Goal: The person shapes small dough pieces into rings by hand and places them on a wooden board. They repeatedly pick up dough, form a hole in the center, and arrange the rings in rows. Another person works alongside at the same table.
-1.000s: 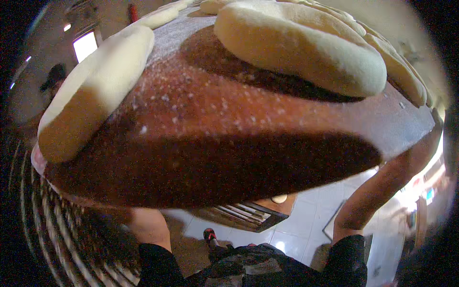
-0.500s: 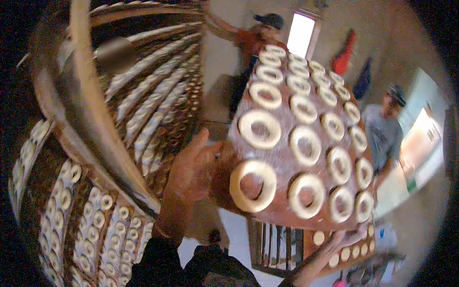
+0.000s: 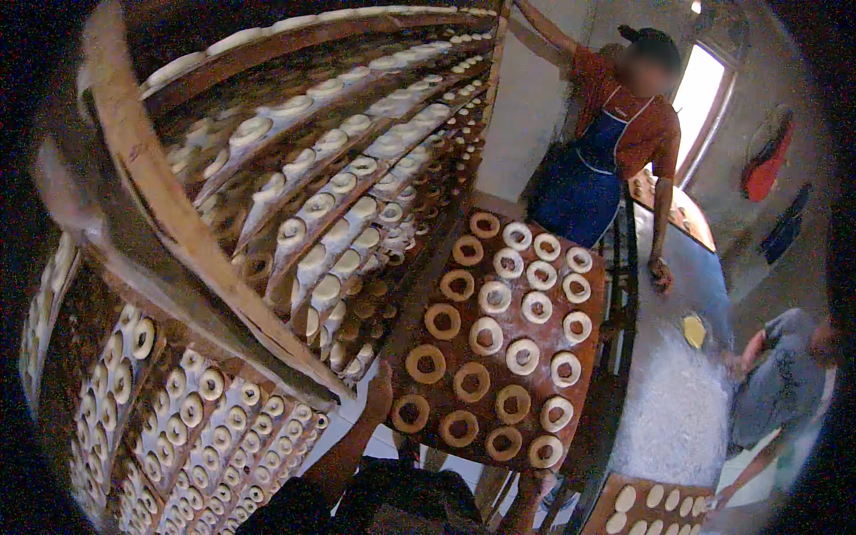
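Note:
A reddish-brown board carries rows of pale dough rings, several of them in shade. I hold it out in front, roughly level. My left hand grips its left edge near the close corner, the fingers mostly hidden beneath. At the near right corner my right hand supports the board from below, only partly visible. Just left of the board stands a wooden rack with shelves full of dough rings.
Beyond the board, a person in a blue apron stretches one arm to the rack. On the right runs a floured table with a yellowish dough piece. Another person stands beside it. A board of dough rounds lies at the near end.
The board has come down from a raised, steep tilt to a lower, flatter position, with both hands still on it. The aproned person and the table now show more fully.

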A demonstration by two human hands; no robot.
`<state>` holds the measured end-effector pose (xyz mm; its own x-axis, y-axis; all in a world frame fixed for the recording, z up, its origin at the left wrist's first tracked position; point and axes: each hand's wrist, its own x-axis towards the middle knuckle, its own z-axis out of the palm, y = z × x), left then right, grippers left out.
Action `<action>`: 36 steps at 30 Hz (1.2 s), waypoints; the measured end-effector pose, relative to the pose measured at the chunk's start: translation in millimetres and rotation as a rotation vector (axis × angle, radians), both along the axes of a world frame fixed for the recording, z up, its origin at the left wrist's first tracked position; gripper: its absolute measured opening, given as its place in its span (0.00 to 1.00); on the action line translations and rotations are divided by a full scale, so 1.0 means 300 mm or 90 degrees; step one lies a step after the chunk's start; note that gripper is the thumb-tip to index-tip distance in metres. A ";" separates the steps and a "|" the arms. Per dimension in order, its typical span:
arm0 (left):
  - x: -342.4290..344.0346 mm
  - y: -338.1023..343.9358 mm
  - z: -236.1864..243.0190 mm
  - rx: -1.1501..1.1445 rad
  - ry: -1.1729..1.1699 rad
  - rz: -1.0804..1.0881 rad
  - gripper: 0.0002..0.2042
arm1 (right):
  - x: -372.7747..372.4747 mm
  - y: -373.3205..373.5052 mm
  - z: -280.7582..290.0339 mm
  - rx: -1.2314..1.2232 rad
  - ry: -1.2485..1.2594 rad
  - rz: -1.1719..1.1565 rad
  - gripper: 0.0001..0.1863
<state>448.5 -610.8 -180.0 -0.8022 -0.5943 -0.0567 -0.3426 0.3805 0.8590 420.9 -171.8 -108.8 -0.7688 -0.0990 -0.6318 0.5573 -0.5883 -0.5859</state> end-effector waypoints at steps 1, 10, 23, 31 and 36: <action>-0.017 -0.011 -0.117 -0.079 -0.057 -0.032 0.23 | -0.036 -0.011 -0.012 0.007 -0.018 0.015 0.24; -0.335 0.038 -0.757 -0.003 -0.090 -0.036 0.14 | -0.706 -0.110 -0.340 0.080 -0.114 0.127 0.24; -0.957 0.175 -1.049 0.101 -0.249 0.218 0.13 | -1.904 -0.464 -1.146 0.068 -0.107 0.378 0.25; -1.264 0.263 -1.068 0.219 -0.217 0.278 0.13 | -2.149 -0.631 -1.246 0.076 -0.096 0.465 0.26; -1.526 0.229 -1.112 0.279 -0.174 0.281 0.13 | -2.226 -0.751 -1.248 0.090 -0.109 0.498 0.27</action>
<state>-9.3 -542.0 -513.6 -0.4115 -0.7390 -0.5334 -0.6131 -0.2085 0.7620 -247.0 -396.9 -483.2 -0.4012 -0.4780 -0.7814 0.8651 0.0826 -0.4947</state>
